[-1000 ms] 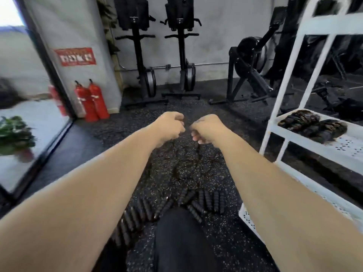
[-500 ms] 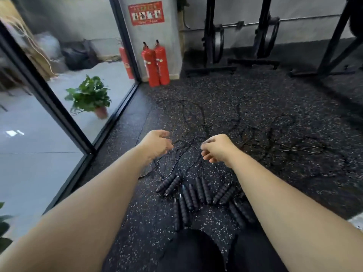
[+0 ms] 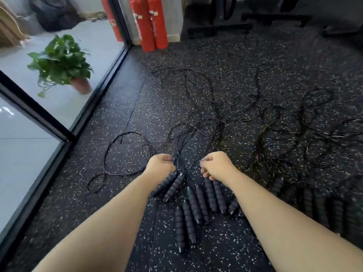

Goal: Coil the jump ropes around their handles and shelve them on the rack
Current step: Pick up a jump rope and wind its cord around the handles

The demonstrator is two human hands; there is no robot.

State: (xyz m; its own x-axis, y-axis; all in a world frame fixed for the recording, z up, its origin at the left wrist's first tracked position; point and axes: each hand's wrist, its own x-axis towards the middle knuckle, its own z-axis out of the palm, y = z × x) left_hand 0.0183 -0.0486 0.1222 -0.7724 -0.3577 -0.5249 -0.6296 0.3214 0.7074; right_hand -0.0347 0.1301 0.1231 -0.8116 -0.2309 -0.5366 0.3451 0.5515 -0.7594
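Handles [image 3: 193, 205] are found in a row on the floor [image 3: 216, 55], long axes running away from the person, cords [image 3: 176, 138] trailing beyond. Left grip [image 3: 162, 163] — curled, contents not determinable — is set over the far end of one slanted pair [image 3: 170, 185]; right grip [image 3: 214, 166] is likewise curled.

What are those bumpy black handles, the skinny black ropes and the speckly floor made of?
The ridged black jump-rope handles are probably soft foam or rubber: matt, with ringed grip grooves. The thin black ropes look like plastic-coated cord or wire: they glint and hold springy loops. The dark speckled floor looks like rubber gym matting: matt, grainy, with pale flecks and a seam.
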